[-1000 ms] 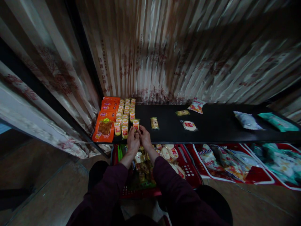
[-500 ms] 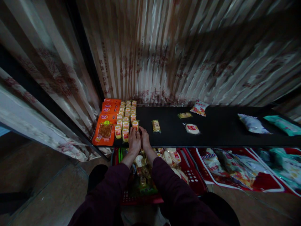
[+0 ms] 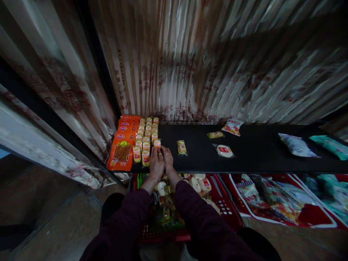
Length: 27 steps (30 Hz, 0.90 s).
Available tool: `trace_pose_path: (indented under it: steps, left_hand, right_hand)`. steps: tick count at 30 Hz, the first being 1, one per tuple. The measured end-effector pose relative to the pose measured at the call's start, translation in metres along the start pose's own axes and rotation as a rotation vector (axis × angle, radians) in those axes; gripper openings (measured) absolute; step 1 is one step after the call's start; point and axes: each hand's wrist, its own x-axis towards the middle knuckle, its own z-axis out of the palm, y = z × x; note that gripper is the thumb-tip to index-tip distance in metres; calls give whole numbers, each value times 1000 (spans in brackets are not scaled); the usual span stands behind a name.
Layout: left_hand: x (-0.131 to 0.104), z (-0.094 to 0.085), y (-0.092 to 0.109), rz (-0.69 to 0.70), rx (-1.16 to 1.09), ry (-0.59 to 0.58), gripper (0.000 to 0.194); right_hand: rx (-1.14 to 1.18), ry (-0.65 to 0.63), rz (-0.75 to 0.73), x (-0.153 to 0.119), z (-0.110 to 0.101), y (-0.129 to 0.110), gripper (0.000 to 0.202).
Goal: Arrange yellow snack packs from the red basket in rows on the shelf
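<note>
My left hand [image 3: 157,162] and my right hand [image 3: 166,157] are close together at the shelf's front edge, fingers bent and pressed around a small wrapped cake [image 3: 157,144]. Its yellow body and red-and-white label show just past my fingertips; the lower part is hidden. This cake is at the front of the right-hand row of similar wrapped cakes [image 3: 146,145], which stand in close rows. Left of them, orange snack packets [image 3: 120,152] overlap in a column. A single yellow wrapped cake [image 3: 181,147] lies apart, to the right of my hands.
The black shelf [image 3: 198,159] also bears a round white wrapped cake [image 3: 224,150], another yellow packet [image 3: 215,135] and several bags farther right. Below the edge, a red basket [image 3: 227,206] holds mixed snacks, with more red baskets [image 3: 317,214] to its right. A striped curtain [image 3: 185,72] hangs behind.
The view has shifted slightly, so the shelf and baskets appear a little lower. My hands stay at the same cake, with hardly any movement of the fingers.
</note>
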Motion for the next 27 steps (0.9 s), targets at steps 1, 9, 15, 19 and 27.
trace_pose_path:
  steps: [1, 9, 15, 19, 27]
  left_hand:
    - [0, 1, -1, -2, -3, 5, 44]
    - [2, 1, -3, 25, 20, 6, 44]
    - [-2, 1, -2, 62, 4, -8, 48]
    - [-1, 1, -3, 61, -32, -18, 48]
    - [1, 0, -5, 97, 5, -10, 48]
  right_hand:
    - [-7, -2, -2, 0, 0, 0, 32]
    - [-30, -26, 31, -1, 1, -4, 35]
    - [-5, -19, 45, -1, 5, -1, 43]
    - [7, -10, 41, 0, 7, -1, 44]
    - [47, -5, 21, 5, 9, 0, 46]
